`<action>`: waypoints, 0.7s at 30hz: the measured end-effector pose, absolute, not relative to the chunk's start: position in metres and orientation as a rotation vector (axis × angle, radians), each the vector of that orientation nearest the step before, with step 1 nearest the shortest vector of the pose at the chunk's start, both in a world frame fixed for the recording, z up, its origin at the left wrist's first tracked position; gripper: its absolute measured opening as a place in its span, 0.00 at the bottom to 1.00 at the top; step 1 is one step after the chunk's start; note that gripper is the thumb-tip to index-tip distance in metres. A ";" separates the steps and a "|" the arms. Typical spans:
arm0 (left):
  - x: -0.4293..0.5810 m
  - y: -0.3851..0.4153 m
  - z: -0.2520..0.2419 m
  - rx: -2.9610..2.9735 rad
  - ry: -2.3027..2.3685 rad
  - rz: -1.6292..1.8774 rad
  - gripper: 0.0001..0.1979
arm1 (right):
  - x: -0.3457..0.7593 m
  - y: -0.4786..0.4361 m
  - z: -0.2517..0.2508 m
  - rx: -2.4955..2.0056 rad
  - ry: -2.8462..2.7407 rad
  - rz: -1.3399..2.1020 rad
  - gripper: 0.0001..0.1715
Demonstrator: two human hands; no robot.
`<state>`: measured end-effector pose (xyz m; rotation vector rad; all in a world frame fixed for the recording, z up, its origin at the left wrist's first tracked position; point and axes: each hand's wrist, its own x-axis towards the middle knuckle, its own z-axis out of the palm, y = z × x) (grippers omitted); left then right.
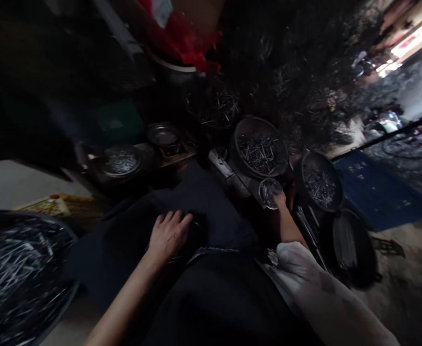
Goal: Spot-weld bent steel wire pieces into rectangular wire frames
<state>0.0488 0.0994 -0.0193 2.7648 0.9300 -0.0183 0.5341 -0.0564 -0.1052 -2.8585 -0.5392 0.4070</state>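
Note:
My right hand (279,198) reaches down at a small round metal bowl (264,201), its fingers over the bowl's inside. Whether they pinch something or grip the rim is too dark and blurred to tell. My left hand (168,235) lies palm down on dark cloth (135,240) over my lap, fingers stretched out and a little apart. Just beyond the bowl stands a large round pan (285,168) with many thin metal pieces (261,154) in it. Right of the bowl is another round pan (338,185) of similar metal pieces (319,185).
A big tub (70,235) of long thin metal pieces stands at the left. Farther off are a shallow dish (122,161) of small shiny bits and a round metal tin (164,134). At the right lie a dark basin (367,259) and a blue panel (384,192).

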 end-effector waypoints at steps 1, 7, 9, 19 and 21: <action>0.045 0.099 -0.017 2.766 0.944 0.033 0.14 | 0.539 -0.060 -0.106 -2.853 -0.490 0.414 0.20; 0.028 0.102 -0.009 2.330 1.462 0.376 0.11 | 0.531 -0.067 -0.120 -2.806 -0.330 0.477 0.19; 0.022 0.107 -0.007 2.074 1.660 0.519 0.13 | 0.518 -0.065 -0.125 -2.783 -0.319 0.520 0.19; -0.004 0.120 -0.001 1.243 1.517 0.745 0.16 | 0.500 -0.025 -0.078 -2.448 -0.398 0.446 0.18; -0.003 0.119 -0.002 1.138 1.483 0.780 0.18 | 0.482 0.000 -0.069 -2.264 -0.524 0.493 0.20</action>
